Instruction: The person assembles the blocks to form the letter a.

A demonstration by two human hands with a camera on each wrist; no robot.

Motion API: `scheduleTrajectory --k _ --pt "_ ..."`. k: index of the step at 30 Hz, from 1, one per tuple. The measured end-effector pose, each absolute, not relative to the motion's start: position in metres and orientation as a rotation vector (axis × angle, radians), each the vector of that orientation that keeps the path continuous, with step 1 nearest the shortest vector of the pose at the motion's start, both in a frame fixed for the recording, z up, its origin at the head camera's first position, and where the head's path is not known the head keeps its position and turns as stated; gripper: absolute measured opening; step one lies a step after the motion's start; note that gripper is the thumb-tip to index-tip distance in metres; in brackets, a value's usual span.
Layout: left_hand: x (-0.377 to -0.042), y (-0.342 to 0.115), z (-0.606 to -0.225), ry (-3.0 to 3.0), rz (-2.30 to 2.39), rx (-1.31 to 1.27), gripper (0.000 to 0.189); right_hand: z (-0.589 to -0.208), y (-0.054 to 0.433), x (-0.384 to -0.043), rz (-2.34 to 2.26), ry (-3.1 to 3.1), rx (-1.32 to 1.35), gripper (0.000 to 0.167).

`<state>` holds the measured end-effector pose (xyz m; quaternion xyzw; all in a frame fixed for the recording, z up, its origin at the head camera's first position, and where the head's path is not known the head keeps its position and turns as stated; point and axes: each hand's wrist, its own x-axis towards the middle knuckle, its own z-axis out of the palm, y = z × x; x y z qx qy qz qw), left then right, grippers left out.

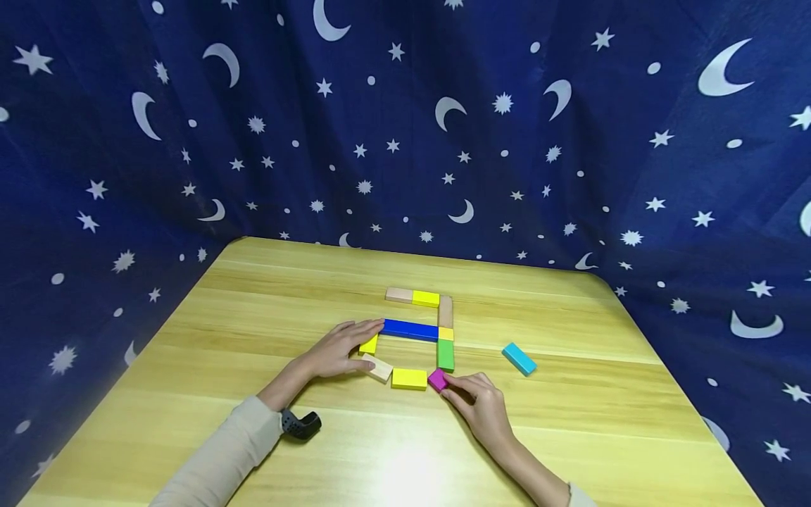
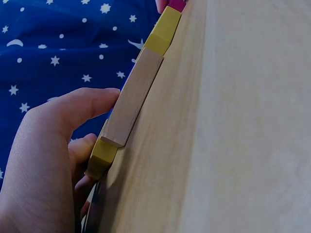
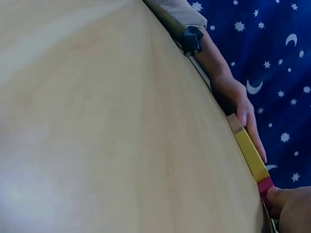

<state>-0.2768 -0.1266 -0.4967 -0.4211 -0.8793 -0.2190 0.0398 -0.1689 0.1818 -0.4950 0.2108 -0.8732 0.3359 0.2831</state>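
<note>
My right hand [image 1: 484, 410] pinches a small magenta block [image 1: 436, 379] between thumb and fingers at the lower right corner of a block outline. My left hand [image 1: 338, 351] lies at the outline's left side. Its thumb touches a pale wooden block [image 1: 379, 368], set at a slant; the fingers reach past a short yellow block [image 1: 369, 344] to the left end of the blue blocks [image 1: 408, 329]. A longer yellow block [image 1: 409, 379] lies between the pale and magenta blocks. Above the magenta one stands a green block [image 1: 445, 355]. The left wrist view shows the thumb against the pale block [image 2: 133, 99].
An orange-yellow block [image 1: 446, 334], an upright pale block [image 1: 445, 311], a yellow block [image 1: 426, 298] and another pale block [image 1: 399, 294] form the upper part. A light blue block [image 1: 519, 359] lies apart on the wooden table [image 1: 285, 282]. A starry curtain [image 1: 405, 127] hangs behind.
</note>
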Motion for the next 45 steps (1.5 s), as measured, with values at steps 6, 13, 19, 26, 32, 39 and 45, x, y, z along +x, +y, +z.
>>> scheduleTrajectory --k 6,13,19,26,32,39,45 --pt "-0.276 -0.126 -0.497 -2.687 -0.681 -1.291 0.079 -0.495 0.18 -0.17 0.91 -2.347 0.565 0.026" --pt "-0.276 -0.126 -0.495 -2.689 -0.69 -1.289 0.079 -0.496 0.179 -0.171 0.886 -2.339 0.57 0.026" --pt "-0.275 -0.126 -0.495 -2.703 -0.682 -1.294 0.08 -0.497 0.18 -0.171 0.843 -2.334 0.585 0.025" --pt "-0.277 -0.126 -0.496 -2.676 -0.698 -1.301 0.079 -0.498 0.18 -0.172 0.828 -2.319 0.589 0.025" --pt "-0.279 -0.126 -0.499 -2.69 -0.697 -1.286 0.079 -0.496 0.18 -0.172 0.836 -2.299 0.591 0.026" --pt "-0.279 -0.127 -0.499 -2.692 -0.699 -1.282 0.08 -0.489 0.189 -0.175 0.904 -2.212 0.584 0.028" --pt "-0.278 -0.127 -0.498 -2.689 -0.717 -1.279 0.08 -0.482 0.221 -0.186 0.83 -2.191 0.48 0.038"
